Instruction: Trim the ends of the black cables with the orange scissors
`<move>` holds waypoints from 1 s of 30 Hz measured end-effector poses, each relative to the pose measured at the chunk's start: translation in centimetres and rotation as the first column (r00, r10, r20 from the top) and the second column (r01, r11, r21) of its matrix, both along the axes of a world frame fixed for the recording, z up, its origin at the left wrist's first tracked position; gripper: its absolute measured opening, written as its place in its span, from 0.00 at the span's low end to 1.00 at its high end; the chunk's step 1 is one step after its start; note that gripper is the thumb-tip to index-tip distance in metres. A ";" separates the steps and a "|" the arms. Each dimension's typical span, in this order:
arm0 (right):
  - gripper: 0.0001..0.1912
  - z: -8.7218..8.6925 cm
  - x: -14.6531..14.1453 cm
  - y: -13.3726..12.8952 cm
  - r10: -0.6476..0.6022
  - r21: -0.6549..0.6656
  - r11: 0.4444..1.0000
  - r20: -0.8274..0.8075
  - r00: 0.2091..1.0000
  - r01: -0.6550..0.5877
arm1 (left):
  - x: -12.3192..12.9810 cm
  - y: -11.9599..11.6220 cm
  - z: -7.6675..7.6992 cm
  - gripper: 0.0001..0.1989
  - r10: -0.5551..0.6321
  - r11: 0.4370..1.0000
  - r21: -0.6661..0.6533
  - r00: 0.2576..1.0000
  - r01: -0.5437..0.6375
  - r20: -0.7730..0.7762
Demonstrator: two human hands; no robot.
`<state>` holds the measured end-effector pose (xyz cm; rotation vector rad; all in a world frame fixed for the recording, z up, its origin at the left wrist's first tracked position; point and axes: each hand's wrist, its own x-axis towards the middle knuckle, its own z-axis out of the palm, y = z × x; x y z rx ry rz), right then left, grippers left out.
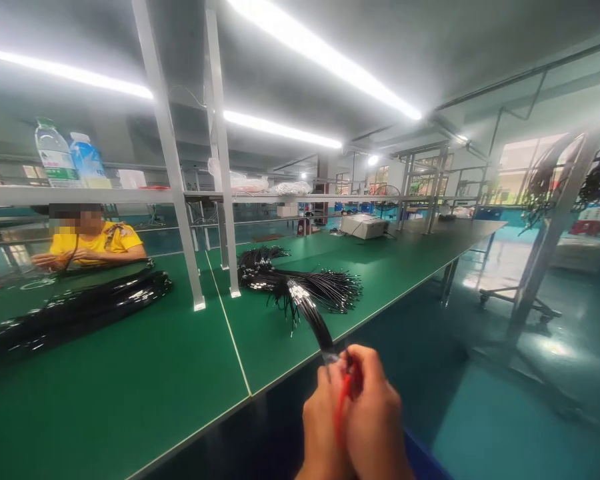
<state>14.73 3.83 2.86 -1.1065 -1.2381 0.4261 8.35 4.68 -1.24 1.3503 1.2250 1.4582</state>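
Just past the table's front edge, my two hands are close together. My left hand (323, 410) is closed around the near end of a bundle of black cables (316, 321), which slopes back up onto the table. My right hand (375, 407) presses against the left, its fingers curled around a tool with red handles (341, 407). Its working end is hidden by the fingers, so its kind does not show. Behind the hands, a pile of black cables (330, 288) with many thin loose ends lies on the green table (290, 357).
A thick coil of black cables (100, 307) lies on the left. Metal posts (225, 160) carry a shelf (80, 195) with two bottles. A person in a yellow shirt (115, 243) sits across the table. A white box (364, 227) stands farther back. At right is a wheeled rack (540, 247).
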 end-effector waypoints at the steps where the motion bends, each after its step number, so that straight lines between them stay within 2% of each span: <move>1: 0.08 0.3 0.4 0.3 0.074 -0.075 0.993 -0.161 0.984 -0.087 | -0.1 -0.2 0.1 0.10 -0.003 1.000 0.013 1.000 0.003 -0.022; 3: 0.12 0.8 1.2 0.7 0.190 -0.153 0.951 -0.392 0.900 -0.268 | -0.2 -0.7 0.2 0.14 -0.037 0.998 0.039 0.998 0.038 -0.048; 4: 0.13 1.0 1.5 0.8 0.234 -0.163 0.928 -0.443 0.865 -0.334 | -0.3 -0.9 0.3 0.16 -0.065 0.996 0.055 0.997 0.067 -0.041; 7: 0.15 0.9 1.5 0.9 0.308 -0.176 0.886 -0.467 0.829 -0.429 | -0.4 -1.4 0.5 0.20 -0.139 0.988 0.075 0.990 0.138 0.018; 10: 0.16 -0.2 0.6 1.4 0.322 -0.200 0.869 -0.464 0.825 -0.452 | -0.9 -1.4 0.8 0.22 -0.148 0.987 0.061 0.989 0.147 0.004; 15: 0.19 -1.5 -0.1 3.1 0.201 -0.214 0.930 -0.386 0.900 -0.299 | -1.8 -1.1 0.6 0.20 -0.111 0.992 0.049 0.993 0.113 -0.043; 20: 0.13 -0.6 1.3 2.4 -0.024 -0.191 0.981 -0.230 0.973 -0.021 | -2.0 -0.9 0.3 0.09 0.002 0.999 -0.032 0.983 -0.008 -0.184; 22: 0.11 -0.3 1.3 1.5 -0.042 -0.168 0.986 -0.182 0.982 0.011 | -1.7 -1.0 1.1 0.08 0.006 0.996 -0.082 0.968 -0.028 -0.250; 24: 0.12 -0.1 0.9 0.9 0.046 -0.191 0.979 -0.163 0.986 -0.078 | -1.4 -1.2 2.1 0.11 -0.031 0.986 -0.168 0.962 -0.016 -0.270; 26: 0.13 0.0 0.5 0.8 0.161 -0.222 0.949 -0.266 0.950 -0.223 | -1.2 -1.4 2.7 0.14 -0.087 0.975 -0.219 0.967 0.033 -0.240; 28: 0.14 0.0 0.3 1.1 0.231 -0.218 0.913 -0.419 0.878 -0.344 | -1.4 -1.4 2.5 0.16 -0.166 0.977 -0.169 0.966 0.133 -0.196; 30: 0.15 -0.1 0.4 1.5 0.270 -0.198 0.884 -0.522 0.809 -0.423 | -1.7 -1.5 1.4 0.16 -0.250 0.962 -0.162 0.949 0.220 -0.193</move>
